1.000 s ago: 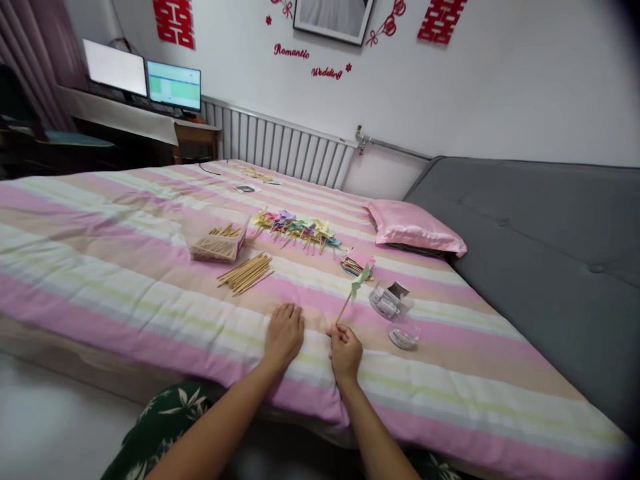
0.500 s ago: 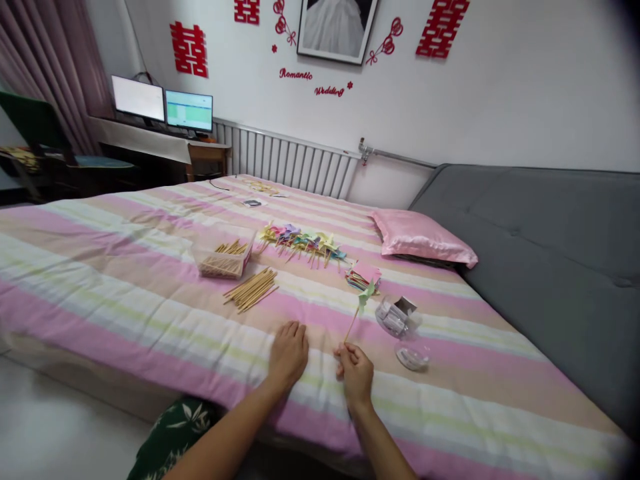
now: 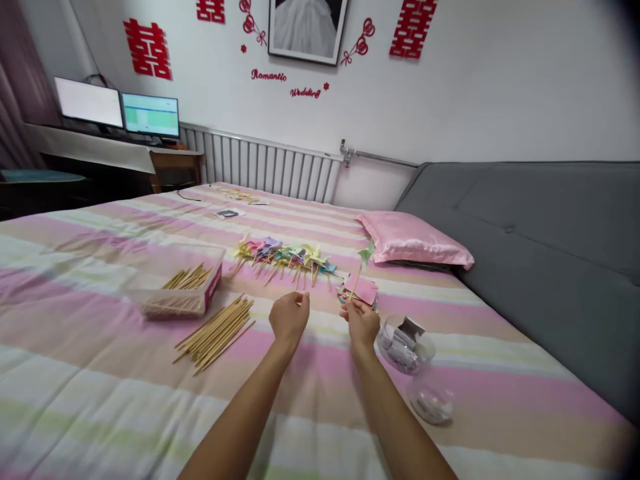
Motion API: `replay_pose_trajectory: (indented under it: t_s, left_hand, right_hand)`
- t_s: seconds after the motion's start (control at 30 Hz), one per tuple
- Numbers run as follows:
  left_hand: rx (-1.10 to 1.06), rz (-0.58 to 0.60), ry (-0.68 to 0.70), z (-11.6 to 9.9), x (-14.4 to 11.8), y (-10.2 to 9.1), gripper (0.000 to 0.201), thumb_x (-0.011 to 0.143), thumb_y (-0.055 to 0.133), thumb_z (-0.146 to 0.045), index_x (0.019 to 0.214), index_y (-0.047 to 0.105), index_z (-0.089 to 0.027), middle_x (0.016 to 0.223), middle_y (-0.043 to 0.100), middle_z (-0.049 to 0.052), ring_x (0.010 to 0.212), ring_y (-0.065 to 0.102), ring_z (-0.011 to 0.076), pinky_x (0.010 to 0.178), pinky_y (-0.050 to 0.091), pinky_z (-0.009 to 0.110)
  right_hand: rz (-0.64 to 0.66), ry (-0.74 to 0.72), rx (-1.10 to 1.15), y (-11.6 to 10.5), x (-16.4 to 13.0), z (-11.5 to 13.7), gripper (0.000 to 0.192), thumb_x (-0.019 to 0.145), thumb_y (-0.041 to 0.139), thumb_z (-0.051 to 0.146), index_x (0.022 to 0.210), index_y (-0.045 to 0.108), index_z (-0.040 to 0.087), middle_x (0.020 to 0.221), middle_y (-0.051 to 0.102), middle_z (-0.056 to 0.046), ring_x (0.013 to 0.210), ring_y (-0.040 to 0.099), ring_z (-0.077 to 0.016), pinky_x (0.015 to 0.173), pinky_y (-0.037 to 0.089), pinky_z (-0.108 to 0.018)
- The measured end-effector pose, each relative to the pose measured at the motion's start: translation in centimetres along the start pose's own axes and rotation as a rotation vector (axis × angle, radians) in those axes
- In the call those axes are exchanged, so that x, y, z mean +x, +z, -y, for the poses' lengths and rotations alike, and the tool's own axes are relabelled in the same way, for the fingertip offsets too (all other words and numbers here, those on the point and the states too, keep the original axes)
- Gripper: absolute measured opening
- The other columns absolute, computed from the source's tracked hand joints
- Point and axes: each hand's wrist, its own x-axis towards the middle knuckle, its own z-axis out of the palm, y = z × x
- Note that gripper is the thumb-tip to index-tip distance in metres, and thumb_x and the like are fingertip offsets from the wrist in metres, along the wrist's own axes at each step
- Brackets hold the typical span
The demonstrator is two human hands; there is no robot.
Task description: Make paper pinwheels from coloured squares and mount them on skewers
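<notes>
Your right hand (image 3: 363,325) pinches the thin wooden stem (image 3: 356,283) of a curled-blade green pinwheel (image 3: 367,254), leaning above the striped bed (image 3: 480,413) short of its far edge; your left hand (image 3: 290,317) curls loosely (around anything, I can't tell) near straight wooden sticks (image 3: 220,335).

Pale green pinwheel (image 3: 367,254) on a thin wooden stick (image 3: 357,279)
Held near the lower end, head upward, leaning slightly right, in front of the paper stack (image 3: 366,291).
</notes>
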Motion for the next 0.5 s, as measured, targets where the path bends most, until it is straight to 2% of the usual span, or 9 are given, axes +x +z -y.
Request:
replay_pose_trajectory:
  t_s: [0.1, 0.17, 0.23, 0.3, 0.37, 0.43, 0.5]
  left_hand:
    - [-0.197, -0.150, -0.032, -0.5, 2.5, 2.5, 0.040, 0.086, 0.039, -0.043, 0.077, 0.070, -0.019, 0.070, 0.070, 0.003, 0.067, 0.063, 0.0164, 0.063, 0.040, 0.025]
    - [-0.307, -0.236, -0.036, 0.4, 3.3, 4.6, 0.037, 0.085, 0.042, -0.040, 0.072, 0.068, -0.018, 0.066, 0.068, 0.003, 0.062, 0.061, 0.0148, 0.063, 0.040, 0.024]
    - [-0.338, -0.264, -0.011, 1.9, 3.4, 6.8, 0.035, 0.085, 0.043, -0.039, 0.070, 0.067, -0.017, 0.066, 0.068, 0.003, 0.062, 0.060, 0.0141, 0.066, 0.040, 0.024]
    - [-0.304, -0.219, -0.003, 3.4, 3.3, 8.5, 0.033, 0.083, 0.046, -0.039, 0.067, 0.067, -0.018, 0.064, 0.067, 0.003, 0.062, 0.060, 0.0146, 0.065, 0.040, 0.024]
    - [-0.291, -0.184, -0.087, 4.4, 3.3, 9.5, 0.034, 0.082, 0.047, -0.040, 0.065, 0.067, -0.019, 0.057, 0.065, 0.002, 0.057, 0.059, 0.0150, 0.060, 0.040, 0.024]
    - [-0.378, -0.224, -0.005, 4.6, 3.6, 9.8, 0.031, 0.082, 0.048, -0.039, 0.069, 0.067, -0.019, 0.066, 0.068, 0.002, 0.061, 0.061, 0.0143, 0.064, 0.041, 0.024]
    - [-0.420, -0.240, 0.018, 4.2, 3.9, 9.8, 0.031, 0.081, 0.050, -0.039, 0.065, 0.066, -0.018, 0.062, 0.067, 0.001, 0.059, 0.060, 0.0139, 0.063, 0.042, 0.024]
  right_hand:
    - [-0.040, -0.020, -0.021, 3.3, 2.9, -1.0, 0.034, 0.069, 0.058, 0.035, 0.086, 0.069, 0.008, 0.067, 0.072, -0.009, 0.059, 0.069, -0.0202, 0.056, 0.052, -0.025]
    - [-0.050, -0.036, -0.053, 5.4, 4.7, -1.6, 0.033, 0.070, 0.057, 0.034, 0.087, 0.069, 0.009, 0.067, 0.072, -0.009, 0.062, 0.069, -0.0204, 0.058, 0.052, -0.025]
    - [-0.066, -0.050, -0.104, 7.4, 6.2, -2.2, 0.031, 0.070, 0.056, 0.033, 0.087, 0.070, 0.011, 0.066, 0.072, -0.008, 0.062, 0.069, -0.0206, 0.059, 0.051, -0.026]
    - [-0.084, -0.063, -0.164, 9.0, 7.5, -3.1, 0.030, 0.070, 0.056, 0.034, 0.085, 0.071, 0.013, 0.065, 0.072, -0.007, 0.062, 0.069, -0.0210, 0.060, 0.050, -0.026]
    - [-0.099, -0.075, -0.221, 10.3, 8.5, -4.4, 0.029, 0.071, 0.055, 0.034, 0.085, 0.072, 0.014, 0.064, 0.072, -0.007, 0.063, 0.068, -0.0212, 0.061, 0.049, -0.026]
    - [-0.104, -0.084, -0.270, 11.1, 9.0, -6.0, 0.029, 0.072, 0.053, 0.033, 0.086, 0.072, 0.015, 0.065, 0.072, -0.007, 0.065, 0.068, -0.0213, 0.060, 0.048, -0.026]
    - [-0.101, -0.085, -0.307, 11.6, 9.3, -7.5, 0.029, 0.073, 0.053, 0.031, 0.086, 0.073, 0.015, 0.067, 0.072, -0.007, 0.066, 0.068, -0.0212, 0.059, 0.048, -0.026]
